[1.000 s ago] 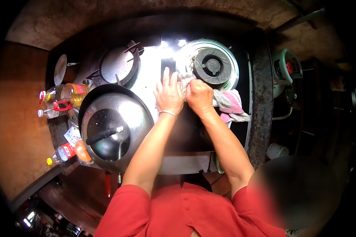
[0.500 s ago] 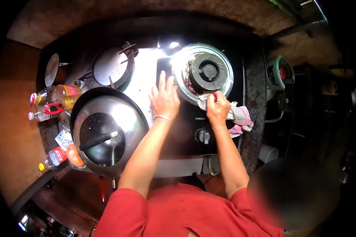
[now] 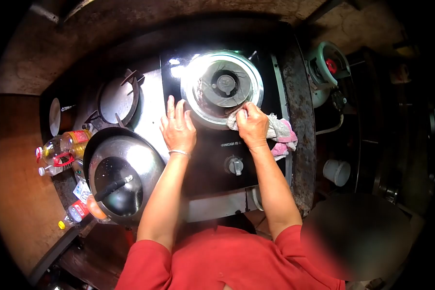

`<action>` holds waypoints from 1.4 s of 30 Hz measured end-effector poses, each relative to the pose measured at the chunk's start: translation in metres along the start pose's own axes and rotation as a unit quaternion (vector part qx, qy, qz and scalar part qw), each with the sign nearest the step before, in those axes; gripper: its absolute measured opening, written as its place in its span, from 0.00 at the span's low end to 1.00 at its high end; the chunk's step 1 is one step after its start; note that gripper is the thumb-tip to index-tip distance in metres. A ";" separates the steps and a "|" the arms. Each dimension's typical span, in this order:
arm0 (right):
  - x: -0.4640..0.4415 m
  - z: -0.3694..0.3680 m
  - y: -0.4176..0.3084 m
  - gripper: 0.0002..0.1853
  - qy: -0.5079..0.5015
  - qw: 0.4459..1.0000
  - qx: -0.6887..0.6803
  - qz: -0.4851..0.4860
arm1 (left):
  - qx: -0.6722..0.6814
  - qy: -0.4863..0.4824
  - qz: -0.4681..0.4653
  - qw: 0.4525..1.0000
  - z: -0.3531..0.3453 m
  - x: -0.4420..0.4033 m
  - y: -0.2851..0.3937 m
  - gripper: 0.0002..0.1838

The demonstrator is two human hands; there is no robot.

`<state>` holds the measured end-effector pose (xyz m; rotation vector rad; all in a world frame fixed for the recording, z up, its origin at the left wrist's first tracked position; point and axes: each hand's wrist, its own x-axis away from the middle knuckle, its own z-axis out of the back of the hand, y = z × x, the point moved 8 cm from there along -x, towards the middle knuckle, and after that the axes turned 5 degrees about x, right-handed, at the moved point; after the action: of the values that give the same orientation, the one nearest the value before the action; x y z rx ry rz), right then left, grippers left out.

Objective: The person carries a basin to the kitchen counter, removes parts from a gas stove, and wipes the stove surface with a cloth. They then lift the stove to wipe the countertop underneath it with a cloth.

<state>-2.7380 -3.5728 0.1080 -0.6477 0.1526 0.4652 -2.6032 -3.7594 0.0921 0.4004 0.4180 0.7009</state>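
A black glass-topped gas stove (image 3: 205,169) lies in front of me, with a round burner (image 3: 234,95) inside a shiny metal ring (image 3: 191,104). My right hand (image 3: 252,126) grips a bunched grey-white and pink cloth (image 3: 282,131) at the near right side of the ring. The rest of the cloth trails to the right over the stove top. Flat at the stove's left edge rests my left hand (image 3: 178,133), fingers spread, holding nothing. Below the burner sits a control knob (image 3: 235,166).
To the left stands a wok with a lid (image 3: 142,152), with a pan support (image 3: 102,108) behind it. Oil bottles (image 3: 77,142) and a red-labelled bottle (image 3: 78,210) line the far left. A gas cylinder (image 3: 319,72) and a white bucket (image 3: 337,172) are on the right.
The whole view has shifted, so the stove and both hands appear further left. My right hand still grips the cloth at the ring's near side; my left hand stays flat by the stove's left edge.
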 end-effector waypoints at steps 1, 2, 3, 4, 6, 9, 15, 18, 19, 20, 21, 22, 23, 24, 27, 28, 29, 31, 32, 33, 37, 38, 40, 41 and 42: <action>0.000 0.003 0.000 0.05 0.003 1.000 -0.007 -0.011 | 0.002 -0.003 0.003 1.000 0.001 0.001 0.000 0.18; 0.004 0.003 0.003 0.06 0.009 1.000 0.006 -0.003 | 0.007 -0.003 0.006 1.000 0.002 -0.001 0.000 0.18; 0.009 0.005 0.007 0.06 0.015 1.000 0.022 0.005 | 0.010 0.002 0.001 1.000 0.003 -0.004 0.001 0.18; 0.011 0.007 0.008 0.08 0.015 1.000 0.009 -0.013 | 0.014 0.006 -0.001 1.000 0.003 -0.004 0.001 0.18; 0.000 0.009 0.012 0.07 0.043 0.999 0.033 -0.001 | 0.009 0.002 0.007 1.000 0.001 -0.002 0.000 0.17; -0.051 -0.005 0.031 0.06 0.050 0.995 0.087 0.005 | 0.018 -0.003 0.011 1.000 0.000 -0.001 -0.002 0.18; -0.036 0.001 0.025 0.02 0.041 0.993 -0.014 0.109 | 0.019 -0.014 0.016 1.000 -0.003 -0.002 -0.003 0.19; -0.048 0.001 0.024 0.02 0.023 0.995 -0.029 0.094 | 0.011 -0.013 0.000 1.000 -0.001 -0.003 0.000 0.18; -0.063 -0.001 0.023 0.01 0.023 0.993 -0.040 0.105 | 0.005 -0.012 -0.003 1.000 -0.001 -0.003 0.001 0.18; -0.080 -0.007 0.023 0.01 0.006 0.992 -0.054 0.117 | 0.019 -0.026 0.014 0.999 -0.002 -0.004 0.000 0.18; -0.094 -0.011 0.023 0.01 -0.013 0.989 -0.069 0.130 | 0.017 -0.022 0.008 1.000 0.000 -0.004 0.002 0.18; -0.109 -0.019 0.027 0.02 -0.071 0.988 -0.080 0.115 | 0.011 -0.023 0.006 1.000 0.000 -0.005 0.003 0.18; -0.117 -0.024 0.028 0.02 -0.129 0.982 -0.083 0.110 | 0.007 -0.022 0.003 1.000 0.000 -0.007 0.004 0.18; -0.121 -0.026 0.028 0.03 -0.143 0.979 -0.079 0.120 | 0.008 -0.020 0.000 1.000 0.001 -0.007 0.005 0.18; -0.119 -0.028 0.036 0.08 -0.174 0.974 -0.083 0.118 | 0.005 -0.014 -0.011 1.000 0.001 -0.006 0.006 0.19; -0.118 -0.023 0.034 0.11 -0.137 0.979 -0.100 0.118 | 0.002 -0.012 -0.015 1.000 0.002 -0.006 0.008 0.19; -0.117 -0.019 0.035 0.15 -0.099 0.981 -0.118 0.114 | -0.003 -0.011 -0.019 1.000 0.003 -0.006 0.009 0.19; -0.114 -0.015 0.031 0.16 -0.123 0.976 -0.086 0.158 | -0.007 -0.011 -0.032 0.999 0.004 -0.006 0.012 0.19; -0.117 -0.016 0.032 0.15 -0.128 0.976 -0.072 0.159 | -0.007 -0.010 -0.037 0.999 0.004 -0.007 0.014 0.19; -0.120 -0.019 0.033 0.13 -0.135 0.976 -0.058 0.160 | -0.009 -0.011 -0.037 0.999 0.004 -0.008 0.014 0.18; -0.159 -0.045 0.006 0.08 -0.161 0.945 -0.112 0.262 | -0.013 -0.009 -0.042 0.999 0.004 -0.009 0.015 0.18; -0.168 -0.063 -0.004 0.09 -0.196 0.931 -0.113 0.287 | -0.017 -0.010 -0.040 0.999 0.003 -0.009 0.014 0.19; -0.182 -0.084 -0.031 0.12 -0.253 0.907 -0.140 0.307 | -0.025 -0.011 -0.040 0.999 0.003 -0.009 0.013 0.19; -0.183 -0.090 -0.038 0.12 -0.267 0.892 -0.161 0.326 | -0.021 -0.011 -0.040 0.999 0.003 -0.010 0.013 0.19; -0.183 -0.090 -0.034 0.12 -0.255 0.891 -0.176 0.331 | -0.022 -0.004 -0.047 0.999 0.003 -0.010 0.013 0.19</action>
<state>-2.8841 -3.7192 0.1064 -0.8013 -0.2302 1.3302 -2.6160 -3.7580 0.1033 0.3403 0.4114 0.6155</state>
